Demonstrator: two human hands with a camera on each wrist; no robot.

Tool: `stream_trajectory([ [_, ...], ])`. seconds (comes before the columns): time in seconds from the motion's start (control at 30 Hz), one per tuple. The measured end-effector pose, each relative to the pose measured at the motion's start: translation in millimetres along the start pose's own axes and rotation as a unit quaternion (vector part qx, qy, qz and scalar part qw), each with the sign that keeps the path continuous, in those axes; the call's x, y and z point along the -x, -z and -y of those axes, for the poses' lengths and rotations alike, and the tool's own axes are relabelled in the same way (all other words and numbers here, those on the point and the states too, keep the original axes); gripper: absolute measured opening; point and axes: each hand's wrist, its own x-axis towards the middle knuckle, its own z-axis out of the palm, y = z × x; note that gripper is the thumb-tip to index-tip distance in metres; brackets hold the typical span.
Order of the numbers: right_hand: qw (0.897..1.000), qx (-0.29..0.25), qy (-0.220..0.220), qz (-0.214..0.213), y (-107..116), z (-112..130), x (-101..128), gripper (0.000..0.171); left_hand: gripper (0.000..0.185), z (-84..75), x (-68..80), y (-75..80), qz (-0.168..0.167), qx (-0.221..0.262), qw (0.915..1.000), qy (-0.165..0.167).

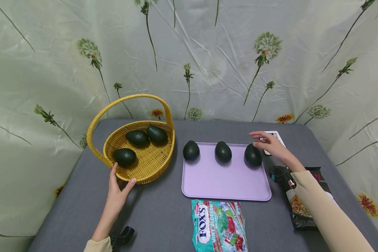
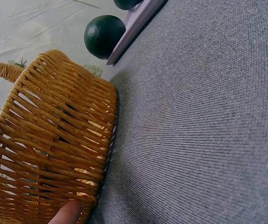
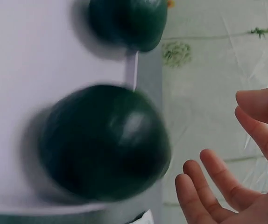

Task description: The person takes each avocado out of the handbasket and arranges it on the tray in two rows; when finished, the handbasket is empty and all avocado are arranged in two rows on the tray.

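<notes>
Backdrop: floral cloth hangs behind a grey desk [image 1: 163,210].
Basket: the yellow wicker basket [image 1: 151,164] sits at the desk's left with three avocados inside; the left hand [image 1: 116,196] steadies its near rim, thumb and fingers [image 2: 71,212] spread against the weave, probably to keep it from sliding.
Tray: the lilac tray [image 1: 223,182] carries three avocados in a row along its far edge.
Right avocado: the rightmost avocado [image 1: 253,155] lies on the tray, just below and beside the right hand [image 1: 269,143].
Right fingers: the fingers [image 3: 218,184] are loosely spread, holding nothing, apart from the fruit.
Foreground: a candy bag [image 1: 218,225] lies nearest.
</notes>
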Motion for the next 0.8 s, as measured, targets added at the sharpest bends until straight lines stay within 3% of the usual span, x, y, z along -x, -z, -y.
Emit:
stream_trajectory([
  [0.17,0.999,-0.019,0.025,0.018,-14.1,12.4,-18.5,0.041,0.089,-0.8,1.2,0.6,-0.002,-0.004,1.0000,-0.003],
  [0.37,0.994,-0.065,0.054,0.070,-45.3,39.7,-48.3,0.041,0.088,-1.2,1.4,0.3,0.003,-0.008,0.9999,-0.011],
  [0.8,0.965,-0.100,0.136,0.202,-157.1,126.8,-128.2,0.039,0.089,-1.5,0.8,2.5,0.010,-0.012,0.9999,0.003],
])
